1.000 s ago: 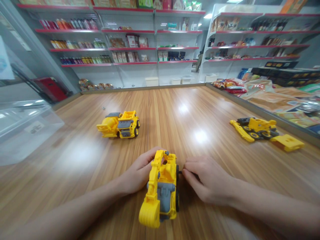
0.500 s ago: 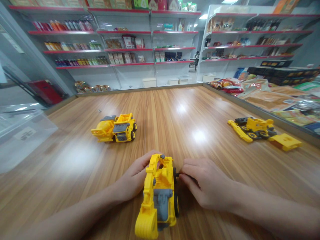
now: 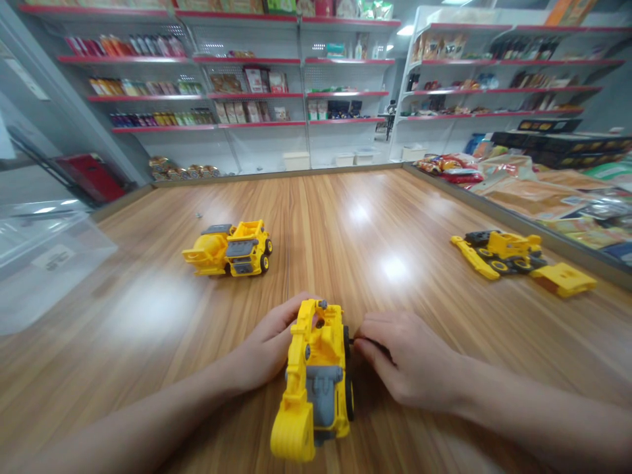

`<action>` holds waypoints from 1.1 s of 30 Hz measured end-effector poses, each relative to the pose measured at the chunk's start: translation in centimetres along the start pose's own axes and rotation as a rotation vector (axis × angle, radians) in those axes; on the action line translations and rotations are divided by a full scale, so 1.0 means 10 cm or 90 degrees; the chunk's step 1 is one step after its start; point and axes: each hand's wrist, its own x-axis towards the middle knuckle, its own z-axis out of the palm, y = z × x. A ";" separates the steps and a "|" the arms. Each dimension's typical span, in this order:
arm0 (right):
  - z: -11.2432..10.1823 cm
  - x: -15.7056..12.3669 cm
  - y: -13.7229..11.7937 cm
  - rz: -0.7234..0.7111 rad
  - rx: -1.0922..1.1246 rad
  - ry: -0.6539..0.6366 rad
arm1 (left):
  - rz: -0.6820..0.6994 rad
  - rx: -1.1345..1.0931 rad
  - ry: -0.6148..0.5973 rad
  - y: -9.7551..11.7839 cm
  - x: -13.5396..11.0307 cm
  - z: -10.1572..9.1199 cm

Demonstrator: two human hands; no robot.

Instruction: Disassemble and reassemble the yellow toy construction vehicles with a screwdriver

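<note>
One tabletop (image 3: 336, 224): striped wood grain is running away from the viewer, with bright reflections shining on its surface.
Room: white shelving (image 3: 261, 143) with red-edged boards is standing beyond, carrying bottles (image 3: 162, 118) and packets (image 3: 241, 112); packaged goods (image 3: 538, 191) are lying along the right side.
Left margin: a clear plastic box (image 3: 49, 270) is sitting near the edge of view.
Farther toys: a yellow mixer truck (image 3: 206, 252) and a dump truck (image 3: 247, 248) are standing side by side at left; a partly assembled yellow toy (image 3: 508, 250) is lying at right.
Toy excavator (image 3: 323, 378): standing out in yellow at near centre, between the hands, it is showing a grey front panel, black wheels (image 3: 350, 398) and an arm bending bucket-first toward the viewer.
Left hand (image 3: 269, 345): closing around the excavator's side, its fingertips partly hiding behind the body.
Right hand (image 3: 402, 355): pinching a thin dark rod (image 3: 351, 342) narrowly beside the farther wheel; contact is remaining unclear.
</note>
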 end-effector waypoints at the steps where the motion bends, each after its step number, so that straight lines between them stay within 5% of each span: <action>1: 0.00 0.00 -0.01 0.003 0.010 0.004 | -0.003 -0.003 -0.002 0.00 0.00 0.00; 33: -0.02 0.00 -0.06 0.019 0.033 0.007 | 0.004 -0.001 -0.003 -0.03 0.00 -0.01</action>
